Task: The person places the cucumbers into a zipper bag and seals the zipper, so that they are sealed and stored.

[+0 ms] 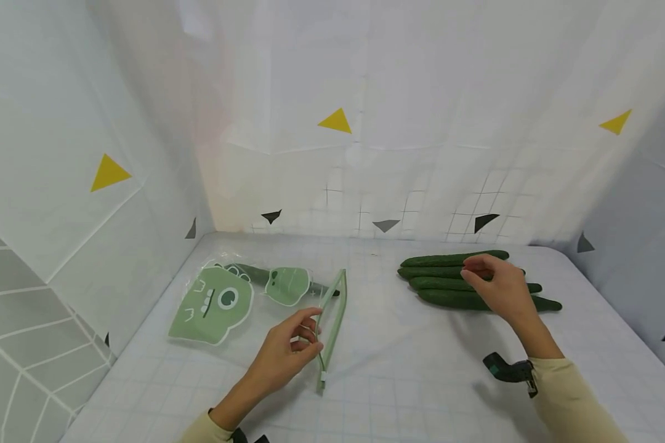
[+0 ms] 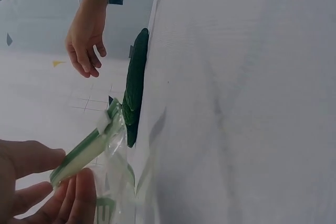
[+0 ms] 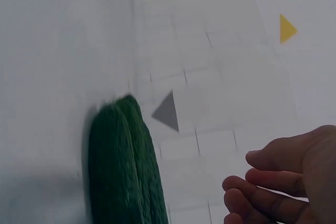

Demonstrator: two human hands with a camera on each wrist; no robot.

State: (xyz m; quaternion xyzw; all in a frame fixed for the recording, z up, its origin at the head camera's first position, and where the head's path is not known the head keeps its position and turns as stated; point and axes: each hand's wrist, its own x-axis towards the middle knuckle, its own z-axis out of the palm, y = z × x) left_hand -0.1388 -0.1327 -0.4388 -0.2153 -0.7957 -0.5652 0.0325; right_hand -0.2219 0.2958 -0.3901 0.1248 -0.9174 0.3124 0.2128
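Note:
A clear zip bag printed with green cartoon monsters lies on the left of the table, its mouth spread apart toward the right. One cucumber shows inside it, partly hidden behind the print. My left hand pinches the near lip of the mouth between thumb and fingers; the left wrist view shows the green zip strip at the fingertips. Over on the right, several cucumbers lie side by side. My right hand hovers above them with fingers loosely bent and nothing between thumb and fingertips.
White sheeting with yellow, grey and black triangles rises behind the table and at both sides. The white table has a faint grid and a rounded far right corner. A black device is strapped to the right wrist.

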